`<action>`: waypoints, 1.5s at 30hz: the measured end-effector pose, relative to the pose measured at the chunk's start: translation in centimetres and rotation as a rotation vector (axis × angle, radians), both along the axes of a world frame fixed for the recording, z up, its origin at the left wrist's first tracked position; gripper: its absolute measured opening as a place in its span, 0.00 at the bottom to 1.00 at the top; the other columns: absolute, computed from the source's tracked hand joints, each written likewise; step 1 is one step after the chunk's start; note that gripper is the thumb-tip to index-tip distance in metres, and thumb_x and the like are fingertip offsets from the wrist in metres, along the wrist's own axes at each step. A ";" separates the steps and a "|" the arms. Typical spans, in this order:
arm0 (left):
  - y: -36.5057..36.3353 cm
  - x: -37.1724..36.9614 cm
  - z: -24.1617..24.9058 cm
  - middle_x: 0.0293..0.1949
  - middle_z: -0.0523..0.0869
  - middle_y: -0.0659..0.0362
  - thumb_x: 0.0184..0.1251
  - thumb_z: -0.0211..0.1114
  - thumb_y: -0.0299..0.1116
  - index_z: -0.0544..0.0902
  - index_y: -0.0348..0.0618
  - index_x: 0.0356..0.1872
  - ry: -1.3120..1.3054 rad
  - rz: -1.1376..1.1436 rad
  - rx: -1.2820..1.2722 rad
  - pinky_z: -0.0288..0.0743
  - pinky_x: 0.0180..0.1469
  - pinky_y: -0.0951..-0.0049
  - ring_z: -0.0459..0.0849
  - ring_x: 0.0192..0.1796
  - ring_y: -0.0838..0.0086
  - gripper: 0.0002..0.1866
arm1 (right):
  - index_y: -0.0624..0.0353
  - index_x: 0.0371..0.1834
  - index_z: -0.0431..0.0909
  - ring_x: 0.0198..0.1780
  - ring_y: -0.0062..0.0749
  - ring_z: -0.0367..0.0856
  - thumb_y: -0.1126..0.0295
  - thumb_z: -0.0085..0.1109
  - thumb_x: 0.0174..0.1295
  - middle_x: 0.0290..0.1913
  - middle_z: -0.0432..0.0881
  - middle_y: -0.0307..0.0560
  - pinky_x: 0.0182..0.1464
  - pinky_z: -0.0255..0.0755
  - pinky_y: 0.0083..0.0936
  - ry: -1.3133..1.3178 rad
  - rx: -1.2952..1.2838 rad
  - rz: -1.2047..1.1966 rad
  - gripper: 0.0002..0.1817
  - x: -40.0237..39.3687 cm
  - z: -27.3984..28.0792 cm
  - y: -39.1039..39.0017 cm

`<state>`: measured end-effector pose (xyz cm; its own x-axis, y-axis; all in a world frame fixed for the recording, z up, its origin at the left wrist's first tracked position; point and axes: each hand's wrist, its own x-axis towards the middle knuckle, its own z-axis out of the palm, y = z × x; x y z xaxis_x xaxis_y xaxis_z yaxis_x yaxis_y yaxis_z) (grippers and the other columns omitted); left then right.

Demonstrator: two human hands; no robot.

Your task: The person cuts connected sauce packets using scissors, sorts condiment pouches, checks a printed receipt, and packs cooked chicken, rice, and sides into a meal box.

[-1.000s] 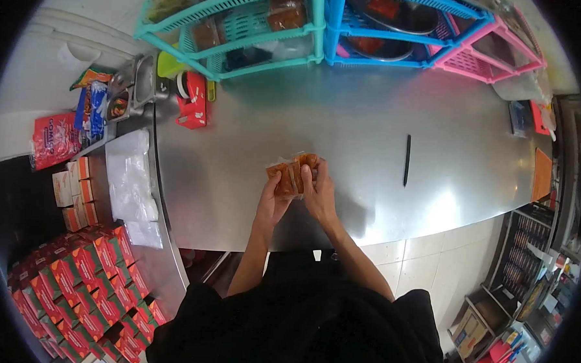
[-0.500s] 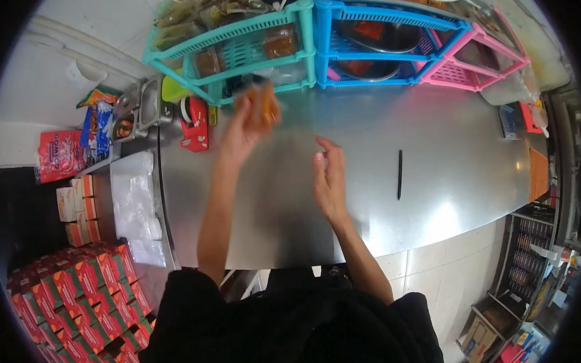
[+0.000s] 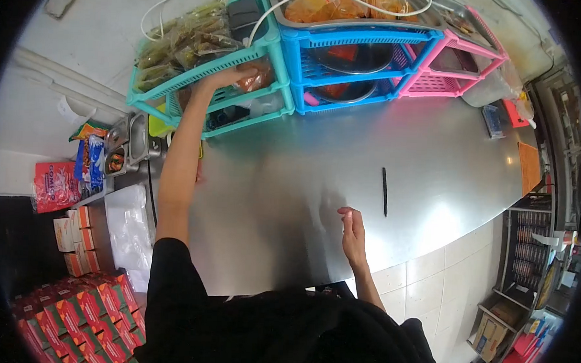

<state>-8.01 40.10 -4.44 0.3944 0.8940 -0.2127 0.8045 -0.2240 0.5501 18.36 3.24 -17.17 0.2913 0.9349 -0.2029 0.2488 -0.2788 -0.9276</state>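
Note:
My left hand reaches into the middle level of the teal plastic rack. Its fingers lie over a clear plastic packet with orange-brown contents, and the shelf edge and the hand itself partly hide the grip. My right hand is low over the front of the steel table, its fingers loosely stretched and nothing in them. To the right of that hand, a thin black pen-like stick lies on the table.
Bags of green produce fill the teal rack's top. Beside it stand a blue rack holding metal bowls and a pink rack. White plastic bags lie at left, above stacked red boxes. White cables hang over the racks.
My left hand has carried the orange-brown packet forward from above the table into the teal rack. My right hand has drawn back toward the table's front edge. The view has shifted.

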 end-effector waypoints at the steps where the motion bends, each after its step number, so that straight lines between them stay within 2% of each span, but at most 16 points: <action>1: 0.7 -0.6 -2.0 0.55 0.74 0.49 0.53 0.62 0.58 0.68 0.42 0.59 -0.013 -0.068 0.031 0.63 0.60 0.64 0.71 0.59 0.60 0.38 | 0.61 0.44 0.73 0.41 0.28 0.70 0.57 0.35 0.71 0.39 0.75 0.43 0.47 0.64 0.25 -0.015 -0.004 -0.003 0.20 0.3 -0.3 -0.2; 8: 1.8 3.1 -3.3 0.23 0.75 0.56 0.47 0.53 0.29 0.68 0.39 0.31 0.196 -0.342 0.184 0.69 0.33 0.63 0.75 0.28 0.69 0.09 | 0.62 0.42 0.73 0.40 0.29 0.71 0.55 0.35 0.71 0.38 0.75 0.45 0.46 0.65 0.25 0.005 -0.039 0.028 0.21 0.0 -1.6 0.5; 13: 0.1 4.1 -3.4 0.42 0.78 0.47 0.56 0.55 0.41 0.71 0.38 0.46 -0.083 -0.185 0.420 0.69 0.49 0.61 0.77 0.46 0.59 0.20 | 0.62 0.43 0.73 0.40 0.30 0.71 0.54 0.34 0.71 0.39 0.75 0.45 0.47 0.65 0.25 0.031 -0.042 0.067 0.22 -0.9 -0.8 1.3; 15: 1.6 4.0 -4.8 0.51 0.76 0.44 0.60 0.52 0.44 0.71 0.38 0.51 0.056 -0.240 0.584 0.66 0.56 0.59 0.74 0.54 0.54 0.23 | 0.62 0.43 0.73 0.40 0.30 0.72 0.54 0.34 0.71 0.39 0.75 0.45 0.47 0.65 0.25 0.055 -0.046 0.057 0.23 -1.0 -0.7 1.4; 18: 0.5 6.0 -2.8 0.57 0.71 0.44 0.64 0.46 0.43 0.70 0.40 0.53 0.204 -0.182 0.394 0.61 0.60 0.55 0.68 0.59 0.50 0.22 | 0.63 0.43 0.73 0.40 0.30 0.72 0.54 0.34 0.71 0.40 0.75 0.45 0.47 0.65 0.25 0.055 -0.050 0.073 0.23 -1.0 -1.1 1.2; 22: -1.4 7.3 1.4 0.56 0.71 0.43 0.65 0.43 0.42 0.71 0.42 0.53 0.281 -0.193 0.338 0.58 0.62 0.54 0.68 0.59 0.50 0.21 | 0.63 0.43 0.73 0.40 0.30 0.72 0.54 0.34 0.71 0.40 0.76 0.46 0.47 0.66 0.26 0.051 -0.020 0.097 0.23 -1.4 -0.5 1.0; 24: -0.4 6.5 -1.1 0.58 0.70 0.42 0.66 0.42 0.43 0.70 0.41 0.54 0.201 -0.206 0.386 0.55 0.64 0.54 0.67 0.60 0.51 0.22 | 0.63 0.43 0.73 0.41 0.31 0.73 0.55 0.35 0.71 0.41 0.76 0.47 0.47 0.66 0.26 0.020 0.002 0.077 0.22 -1.2 -0.2 0.9; 25: -2.1 7.2 -1.1 0.59 0.69 0.43 0.65 0.42 0.44 0.71 0.40 0.54 0.039 -0.007 0.395 0.52 0.66 0.54 0.67 0.61 0.51 0.23 | 0.62 0.43 0.73 0.41 0.33 0.73 0.56 0.37 0.70 0.41 0.76 0.48 0.47 0.66 0.27 -0.019 0.034 0.061 0.21 -0.8 0.0 0.7; 28: 0.6 5.0 -5.4 0.57 0.70 0.41 0.63 0.46 0.41 0.74 0.39 0.51 0.184 -0.137 0.569 0.53 0.65 0.54 0.67 0.61 0.51 0.21 | 0.62 0.44 0.72 0.41 0.38 0.74 0.58 0.43 0.67 0.42 0.75 0.51 0.46 0.67 0.31 -0.229 0.104 -0.032 0.17 1.4 -0.3 -0.3; 29: -2.8 7.0 0.2 0.56 0.71 0.41 0.62 0.48 0.38 0.76 0.40 0.48 0.487 -0.101 0.305 0.55 0.63 0.51 0.67 0.61 0.53 0.18 | 0.61 0.45 0.72 0.42 0.40 0.73 0.60 0.46 0.65 0.42 0.75 0.51 0.45 0.67 0.33 -0.355 0.107 -0.063 0.16 2.4 -0.5 -0.6; 30: -3.4 6.8 -0.7 0.59 0.69 0.44 0.63 0.48 0.37 0.73 0.41 0.53 0.543 0.008 0.228 0.55 0.61 0.45 0.65 0.63 0.55 0.19 | 0.61 0.45 0.71 0.43 0.43 0.73 0.61 0.49 0.64 0.42 0.75 0.52 0.45 0.67 0.34 -0.481 0.106 -0.091 0.15 3.4 -0.8 -0.7; 32: -3.1 4.0 -6.3 0.63 0.65 0.46 0.68 0.43 0.40 0.68 0.41 0.59 0.314 -0.001 0.588 0.50 0.62 0.41 0.61 0.66 0.55 0.22 | 0.60 0.45 0.71 0.45 0.44 0.71 0.62 0.53 0.60 0.42 0.74 0.51 0.45 0.66 0.37 -0.743 0.055 -0.270 0.16 5.6 -1.5 -0.2; 34: -5.5 4.6 -6.3 0.57 0.72 0.46 0.68 0.45 0.38 0.70 0.37 0.53 0.412 0.116 0.823 0.58 0.61 0.52 0.67 0.60 0.52 0.19 | 0.59 0.45 0.70 0.46 0.44 0.70 0.62 0.55 0.58 0.41 0.74 0.50 0.45 0.65 0.38 -0.915 0.020 -0.342 0.16 7.5 -2.7 0.4; 36: -7.4 3.8 -8.8 0.66 0.61 0.48 0.73 0.36 0.44 0.59 0.36 0.65 0.074 0.279 0.813 0.41 0.66 0.43 0.55 0.69 0.55 0.27 | 0.58 0.43 0.70 0.47 0.43 0.69 0.63 0.55 0.57 0.40 0.74 0.49 0.45 0.63 0.38 -1.001 0.016 -0.326 0.14 9.3 -4.6 1.2; 39: -15.9 5.9 -9.9 0.66 0.59 0.44 0.72 0.41 0.37 0.56 0.32 0.66 -0.299 0.332 0.941 0.46 0.67 0.56 0.56 0.69 0.53 0.26 | 0.56 0.37 0.70 0.43 0.41 0.72 0.67 0.52 0.58 0.37 0.74 0.45 0.42 0.63 0.38 -1.102 -0.051 -0.219 0.07 9.8 -7.9 0.7; 45: -36.5 8.1 -22.3 0.69 0.54 0.46 0.71 0.43 0.40 0.54 0.36 0.67 -0.215 0.284 0.373 0.42 0.68 0.53 0.50 0.71 0.55 0.28 | 0.60 0.39 0.67 0.33 0.46 0.76 0.68 0.46 0.64 0.31 0.76 0.52 0.34 0.66 0.42 -0.629 -0.038 -0.503 0.08 4.1 -3.6 -10.7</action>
